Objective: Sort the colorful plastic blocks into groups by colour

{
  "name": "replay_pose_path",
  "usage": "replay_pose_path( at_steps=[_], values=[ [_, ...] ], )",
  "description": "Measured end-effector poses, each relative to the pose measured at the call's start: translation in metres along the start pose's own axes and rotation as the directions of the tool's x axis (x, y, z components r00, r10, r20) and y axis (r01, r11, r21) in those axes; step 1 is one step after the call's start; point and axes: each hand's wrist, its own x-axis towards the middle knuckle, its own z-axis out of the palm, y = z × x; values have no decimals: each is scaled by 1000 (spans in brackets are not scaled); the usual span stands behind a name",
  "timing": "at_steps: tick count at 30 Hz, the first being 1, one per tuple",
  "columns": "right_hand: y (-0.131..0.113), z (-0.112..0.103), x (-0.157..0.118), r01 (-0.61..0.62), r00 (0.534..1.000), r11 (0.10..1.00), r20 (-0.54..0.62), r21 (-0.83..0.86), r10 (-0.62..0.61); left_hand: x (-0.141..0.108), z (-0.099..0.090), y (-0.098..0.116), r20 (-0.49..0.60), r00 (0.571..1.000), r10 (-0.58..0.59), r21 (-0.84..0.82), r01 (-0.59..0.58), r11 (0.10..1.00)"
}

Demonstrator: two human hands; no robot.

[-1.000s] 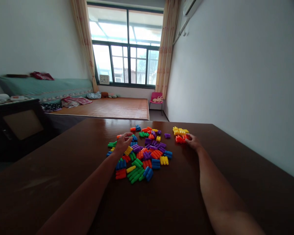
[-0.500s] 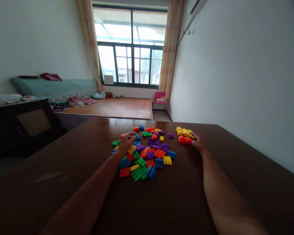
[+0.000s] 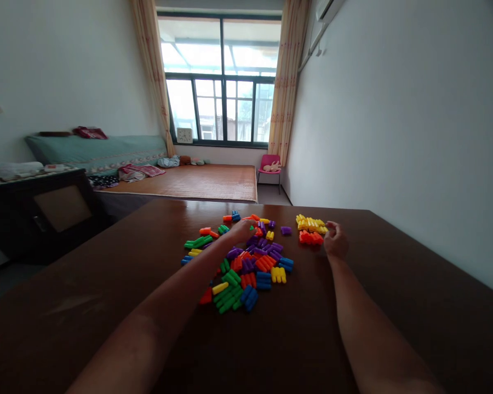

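I can read no words, brands or numbers; beyond the far edge of my counter [image 3: 291, 339], the clock [image 3: 184, 135] by the window [image 3: 224, 109] has markings too small to make out.

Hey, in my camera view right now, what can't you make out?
Head view, all four:
What the left hand holds, if anything: hidden by the hand itself.
Red piece: part hidden behind the left forearm.
Whether the right hand touches the yellow pieces: too small to tell.
Dark cabinet: cut off by the left edge.
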Motion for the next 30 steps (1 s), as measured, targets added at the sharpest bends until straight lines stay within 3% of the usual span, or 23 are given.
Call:
replay_pose_path(
  at_steps=[4,7,11,13,15,17,19,21,23,27,28,30],
  values=[
    [-9,2,-2,21,998,1000,55,16,-22,13,25,14,40,999,-19,71,16,997],
    [-12,1,-3,5,997,999,77,33,-8,9,31,14,67,997,-40,112,32,993],
    [-22,0,-3,-5,996,996,91,94,-4,-9,25,9,91,994,-57,119,46,992],
    [-34,2,-5,14,992,988,123,154,-33,-19,17,8,39,999,6,45,-7,999],
    [-53,6,-10,36,967,965,233,262,-99,-28,10,10,-48,995,89,-42,-91,995],
    [-77,12,-21,22,880,913,425,407,-211,-36,3,15,-125,982,141,-102,-154,983],
    [-102,19,-37,-50,721,846,605,531,-337,-44,-1,21,-176,971,163,-137,-188,973],
    [-124,27,-56,-136,585,792,694,595,-421,-52,-3,28,-223,956,192,-159,-230,960],
    [-140,35,-73,-195,541,757,713,623,-447,-59,-5,35,-255,942,217,-154,-261,953],
    [-152,42,-80,-271,548,715,714,645,-436,-72,-15,39,-254,931,264,-120,-301,946],
    [-149,41,-74,-271,579,720,706,639,-408,-75,-19,37,-248,929,274,-103,-306,946],
    [-131,34,-50,-235,700,760,648,606,-300,-83,-30,30,-257,928,270,-79,-299,951]
  ],
)
